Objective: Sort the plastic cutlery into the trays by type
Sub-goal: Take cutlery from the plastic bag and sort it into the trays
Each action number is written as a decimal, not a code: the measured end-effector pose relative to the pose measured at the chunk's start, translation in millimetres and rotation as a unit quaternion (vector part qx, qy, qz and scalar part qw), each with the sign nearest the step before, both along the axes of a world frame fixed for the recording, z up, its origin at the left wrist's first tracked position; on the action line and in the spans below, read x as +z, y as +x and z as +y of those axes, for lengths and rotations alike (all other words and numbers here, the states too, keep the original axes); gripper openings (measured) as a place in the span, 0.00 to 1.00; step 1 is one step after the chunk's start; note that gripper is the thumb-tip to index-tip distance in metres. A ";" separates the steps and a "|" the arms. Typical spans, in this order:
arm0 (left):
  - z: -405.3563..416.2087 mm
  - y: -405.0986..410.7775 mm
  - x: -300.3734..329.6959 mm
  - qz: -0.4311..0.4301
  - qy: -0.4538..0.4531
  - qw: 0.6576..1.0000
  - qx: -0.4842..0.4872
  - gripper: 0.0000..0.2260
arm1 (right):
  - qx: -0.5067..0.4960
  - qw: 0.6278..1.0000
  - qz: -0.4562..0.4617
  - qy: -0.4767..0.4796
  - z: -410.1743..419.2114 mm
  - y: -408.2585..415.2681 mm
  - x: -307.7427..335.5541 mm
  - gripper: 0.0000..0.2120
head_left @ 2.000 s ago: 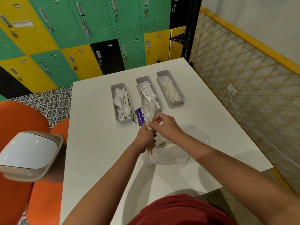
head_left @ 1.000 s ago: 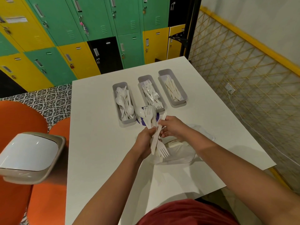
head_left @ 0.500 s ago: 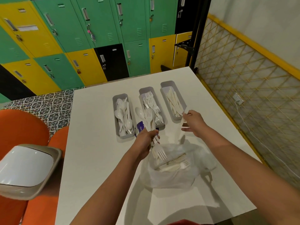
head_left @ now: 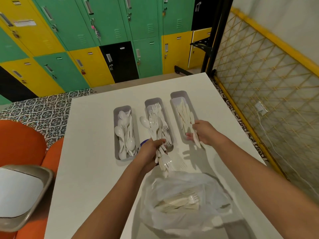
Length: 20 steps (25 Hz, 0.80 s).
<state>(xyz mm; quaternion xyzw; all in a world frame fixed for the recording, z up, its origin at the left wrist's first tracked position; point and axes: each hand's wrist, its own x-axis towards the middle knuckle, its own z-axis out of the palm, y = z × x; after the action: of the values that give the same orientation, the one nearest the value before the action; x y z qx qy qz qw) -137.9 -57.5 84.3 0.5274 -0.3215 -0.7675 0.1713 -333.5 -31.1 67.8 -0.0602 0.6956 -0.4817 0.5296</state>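
Three grey trays stand side by side on the white table: a spoon tray (head_left: pixel 116 135) on the left, a fork tray (head_left: pixel 147 103) in the middle and a knife tray (head_left: pixel 174 100) on the right. My left hand (head_left: pixel 150 152) grips a bundle of white cutlery (head_left: pixel 155 128), forks and spoons mixed, in front of the fork tray. My right hand (head_left: pixel 203 133) pinches a white plastic knife (head_left: pixel 196 138) over the near end of the knife tray. A clear plastic bag (head_left: pixel 184 204) with more cutlery lies near me.
A purple-labelled item (head_left: pixel 144 141) peeks out between the spoon and fork trays. A grey bin with a white lid (head_left: pixel 20 194) sits on an orange seat (head_left: pixel 22 144) at the left. Lockers stand behind the table, and a yellow mesh fence (head_left: pixel 259 83) runs along the right.
My right hand pulled a knife out of the bundle and carried it right to the knife tray. My left hand kept the bundle and stayed near the fork tray.
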 end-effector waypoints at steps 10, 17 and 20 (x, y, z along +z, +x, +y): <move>-34.6 -18.9 -17.8 0.037 -0.009 0.999 0.010 0.06 | 0.050 0.988 0.136 0.051 -67.5 -33.2 -34.9 0.23; -45.3 -16.8 -34.9 0.027 -0.013 1.000 -0.002 0.14 | 0.145 0.916 0.374 -0.002 -78.9 -21.3 -40.8 0.19; -44.7 -12.8 -41.1 0.039 -0.030 0.999 -0.011 0.15 | 0.189 0.925 0.325 -0.056 -70.8 16.5 -34.2 0.07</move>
<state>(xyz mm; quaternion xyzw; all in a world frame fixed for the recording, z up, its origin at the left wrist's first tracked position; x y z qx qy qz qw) -150.7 -102.2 43.2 0.4879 -0.3436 -0.7794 0.1908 -317.0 -102.0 33.6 -0.3732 0.7771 -0.3648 0.3518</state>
